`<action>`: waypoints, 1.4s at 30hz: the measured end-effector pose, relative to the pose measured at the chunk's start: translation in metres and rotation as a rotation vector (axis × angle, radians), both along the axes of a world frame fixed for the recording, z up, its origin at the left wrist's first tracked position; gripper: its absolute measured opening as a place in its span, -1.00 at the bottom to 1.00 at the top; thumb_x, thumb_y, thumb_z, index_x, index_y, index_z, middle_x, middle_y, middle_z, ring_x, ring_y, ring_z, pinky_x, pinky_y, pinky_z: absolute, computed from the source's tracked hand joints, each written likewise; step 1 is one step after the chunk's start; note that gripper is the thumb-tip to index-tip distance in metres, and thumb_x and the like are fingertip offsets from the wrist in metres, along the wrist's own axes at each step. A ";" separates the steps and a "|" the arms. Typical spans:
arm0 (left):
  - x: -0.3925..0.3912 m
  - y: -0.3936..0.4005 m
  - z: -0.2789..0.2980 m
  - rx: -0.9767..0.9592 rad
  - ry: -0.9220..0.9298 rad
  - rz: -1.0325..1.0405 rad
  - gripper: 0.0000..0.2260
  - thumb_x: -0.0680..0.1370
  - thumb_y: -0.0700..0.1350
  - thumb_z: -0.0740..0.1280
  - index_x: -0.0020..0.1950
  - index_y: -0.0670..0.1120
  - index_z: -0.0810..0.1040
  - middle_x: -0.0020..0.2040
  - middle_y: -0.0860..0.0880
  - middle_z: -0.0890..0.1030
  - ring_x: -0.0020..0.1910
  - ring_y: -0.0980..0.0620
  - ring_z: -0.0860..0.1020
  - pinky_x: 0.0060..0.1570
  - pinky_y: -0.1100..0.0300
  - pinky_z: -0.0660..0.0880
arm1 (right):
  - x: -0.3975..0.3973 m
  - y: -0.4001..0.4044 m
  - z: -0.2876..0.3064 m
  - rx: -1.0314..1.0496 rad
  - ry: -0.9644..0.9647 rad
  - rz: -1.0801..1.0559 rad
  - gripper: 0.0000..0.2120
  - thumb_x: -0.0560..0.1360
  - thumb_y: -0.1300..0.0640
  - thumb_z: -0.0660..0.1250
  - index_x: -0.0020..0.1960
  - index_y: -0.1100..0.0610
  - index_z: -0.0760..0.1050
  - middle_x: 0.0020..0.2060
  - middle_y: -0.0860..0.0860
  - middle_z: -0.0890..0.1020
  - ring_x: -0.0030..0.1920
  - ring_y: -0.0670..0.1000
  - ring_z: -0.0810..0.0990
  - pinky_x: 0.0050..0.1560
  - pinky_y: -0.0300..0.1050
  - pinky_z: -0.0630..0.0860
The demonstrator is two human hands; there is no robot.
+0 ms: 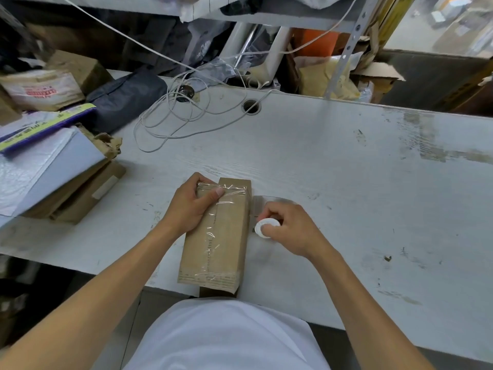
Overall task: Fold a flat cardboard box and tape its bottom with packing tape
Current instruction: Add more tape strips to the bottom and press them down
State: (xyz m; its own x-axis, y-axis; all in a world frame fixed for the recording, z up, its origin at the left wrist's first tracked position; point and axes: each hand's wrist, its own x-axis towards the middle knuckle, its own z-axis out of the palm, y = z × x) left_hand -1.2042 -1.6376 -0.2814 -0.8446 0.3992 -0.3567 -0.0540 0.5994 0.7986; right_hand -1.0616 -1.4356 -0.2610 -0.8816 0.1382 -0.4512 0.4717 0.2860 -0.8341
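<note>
Fingers of the left hand (pixel 190 206) press the tape onto the box (pixel 218 236) at lower centre of the frame, while the right hand (pixel 286 228) grips the roll (pixel 262 227), so a crooked pull may wrinkle it.

A narrow brown cardboard box (pixel 217 236) sits in the lower middle of the frame, its long side running from the table's near edge away toward the centre; its near end overhangs that edge slightly. Its upward face is closed, with clear packing tape (pixel 213 231) running lengthwise along the middle seam, wrinkled and glinting, and crosswise strips at the far and near ends. Just right of the box, at mid-frame, is a small tape roll (pixel 265 228) with a white core, a short clear strip stretching from it to the box's right side.
</note>
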 end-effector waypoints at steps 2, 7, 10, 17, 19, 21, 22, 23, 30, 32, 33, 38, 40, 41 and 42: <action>0.000 -0.003 0.000 0.020 -0.013 0.006 -0.77 0.48 0.12 0.45 -0.03 0.02 0.54 -0.05 0.03 0.67 -0.05 0.02 0.63 -0.07 0.11 0.53 | 0.001 0.005 -0.001 -0.108 0.041 -0.064 -0.90 0.37 0.19 0.40 -0.21 -0.01 0.59 -0.24 -0.12 0.66 -0.23 -0.14 0.59 -0.26 -0.24 0.52; 0.001 -0.002 0.000 0.049 -0.031 0.018 -0.77 0.47 0.12 0.46 -0.04 0.01 0.54 -0.08 0.02 0.68 -0.08 0.02 0.64 -0.09 0.10 0.53 | -0.007 0.033 -0.018 -0.195 0.104 -0.665 -0.92 0.52 0.25 0.35 0.01 0.15 0.50 -0.25 0.06 0.65 -0.42 -0.07 0.54 -0.38 -0.22 0.46; 0.003 0.002 -0.001 0.041 -0.018 0.014 -0.75 0.49 0.11 0.46 -0.02 -0.02 0.53 -0.08 0.00 0.67 -0.11 0.03 0.63 -0.15 0.14 0.50 | -0.010 0.057 -0.046 -0.014 0.017 -0.816 -0.87 0.53 0.13 0.34 0.05 0.14 0.52 -0.22 0.04 0.64 -0.43 -0.05 0.50 -0.33 -0.15 0.46; 0.000 -0.002 -0.004 0.039 0.001 -0.003 -0.77 0.50 0.12 0.45 -0.04 0.00 0.52 -0.05 -0.02 0.66 -0.08 -0.02 0.63 -0.12 0.09 0.52 | -0.012 0.084 -0.079 0.087 -0.177 -0.752 -0.80 0.49 0.05 0.36 0.06 0.12 0.62 -0.14 -0.01 0.66 -0.16 0.00 0.61 0.05 0.00 0.56; 0.000 -0.002 -0.002 0.044 -0.003 -0.003 -0.77 0.50 0.10 0.45 -0.04 -0.01 0.52 -0.05 -0.03 0.66 -0.08 -0.01 0.63 -0.13 0.09 0.52 | -0.011 0.084 -0.071 0.129 -0.165 -0.760 -0.78 0.52 0.02 0.34 0.08 0.10 0.63 -0.13 -0.03 0.67 -0.18 -0.02 0.64 0.04 -0.04 0.57; 0.001 -0.001 0.000 0.057 -0.011 0.001 -0.78 0.51 0.08 0.46 -0.05 -0.03 0.52 -0.07 -0.02 0.67 -0.11 0.01 0.63 -0.17 0.12 0.49 | -0.010 0.084 -0.061 0.198 -0.175 -0.754 -0.76 0.55 0.04 0.30 0.14 0.12 0.61 -0.08 -0.02 0.68 -0.26 -0.07 0.63 0.00 -0.09 0.57; 0.002 -0.001 0.002 0.064 -0.016 0.006 -0.78 0.50 0.07 0.46 -0.05 -0.04 0.52 -0.08 -0.02 0.66 -0.13 0.03 0.63 -0.18 0.14 0.48 | -0.010 0.083 -0.054 0.261 -0.161 -0.745 -0.75 0.56 0.06 0.29 0.17 0.13 0.60 -0.02 -0.01 0.68 -0.24 -0.06 0.65 0.03 -0.08 0.58; 0.002 0.000 0.003 0.067 -0.019 0.011 -0.77 0.50 0.06 0.46 -0.05 -0.04 0.52 -0.10 -0.01 0.66 -0.15 0.05 0.63 -0.19 0.15 0.47 | -0.011 0.079 -0.047 0.342 -0.121 -0.736 -0.74 0.56 0.06 0.28 0.19 0.13 0.59 0.04 0.00 0.67 -0.15 -0.02 0.67 0.09 -0.05 0.57; 0.006 0.003 0.008 0.041 -0.038 0.038 -0.67 0.47 0.10 0.48 0.07 -0.04 0.48 -0.09 0.06 0.60 -0.14 0.11 0.58 -0.23 0.25 0.42 | -0.030 -0.044 0.020 0.429 0.227 -0.628 -0.95 0.48 0.16 0.38 -0.16 0.11 0.58 -0.28 -0.04 0.64 -0.25 -0.09 0.59 -0.17 -0.32 0.48; 0.010 0.004 0.010 0.003 0.041 0.128 -0.57 0.39 0.14 0.53 0.07 -0.03 0.44 -0.05 0.05 0.55 -0.07 0.08 0.54 -0.18 0.25 0.42 | -0.034 -0.073 0.015 0.426 0.213 -0.625 -0.95 0.44 0.15 0.43 -0.14 0.09 0.57 -0.26 -0.04 0.64 -0.26 -0.07 0.60 -0.14 -0.20 0.53; 0.012 0.005 0.012 -0.030 0.100 0.185 -0.52 0.34 0.17 0.55 0.05 -0.03 0.42 -0.03 0.05 0.52 -0.06 0.06 0.51 -0.14 0.23 0.43 | -0.036 -0.082 0.011 0.407 0.169 -0.649 -0.91 0.44 0.13 0.45 -0.10 0.09 0.56 -0.22 -0.04 0.64 -0.25 -0.07 0.60 -0.13 -0.18 0.53; 0.027 0.003 0.014 0.044 0.108 0.296 -0.58 0.35 0.15 0.54 0.04 0.01 0.46 0.00 0.08 0.55 -0.04 0.11 0.54 -0.09 0.27 0.47 | -0.036 -0.088 0.004 0.218 0.069 -0.814 -0.89 0.45 0.08 0.47 -0.09 0.03 0.55 -0.21 -0.13 0.65 -0.23 -0.19 0.61 -0.15 -0.33 0.50; 0.032 -0.001 0.013 0.100 0.095 0.302 -0.65 0.40 0.11 0.53 0.08 0.05 0.51 0.03 0.11 0.58 -0.03 0.20 0.56 -0.08 0.34 0.49 | -0.035 -0.087 0.004 0.178 0.074 -0.825 -0.94 0.47 0.10 0.46 -0.09 0.04 0.59 -0.22 -0.14 0.67 -0.24 -0.21 0.62 -0.18 -0.40 0.48; 0.035 -0.003 0.011 0.128 0.092 0.310 -0.67 0.42 0.07 0.52 0.11 0.06 0.54 0.05 0.12 0.58 0.00 0.22 0.57 -0.05 0.36 0.50 | -0.036 -0.087 0.004 0.154 0.075 -0.825 -0.94 0.48 0.12 0.45 -0.07 0.06 0.61 -0.21 -0.13 0.68 -0.23 -0.22 0.62 -0.18 -0.43 0.48; 0.037 -0.005 0.010 0.156 0.086 0.322 -0.68 0.43 0.03 0.52 0.14 0.06 0.55 0.07 0.13 0.59 0.03 0.23 0.57 0.00 0.36 0.52 | -0.037 -0.087 0.003 0.130 0.073 -0.822 -0.93 0.49 0.13 0.44 -0.03 0.08 0.63 -0.19 -0.12 0.69 -0.20 -0.21 0.63 -0.17 -0.44 0.48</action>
State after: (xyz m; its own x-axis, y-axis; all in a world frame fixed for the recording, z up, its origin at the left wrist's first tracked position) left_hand -1.1670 -1.6429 -0.2714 -0.9602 0.1515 -0.2345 -0.1487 0.4333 0.8889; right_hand -1.0982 -1.5230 -0.2579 -0.5036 0.7971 -0.3331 0.5186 -0.0294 -0.8545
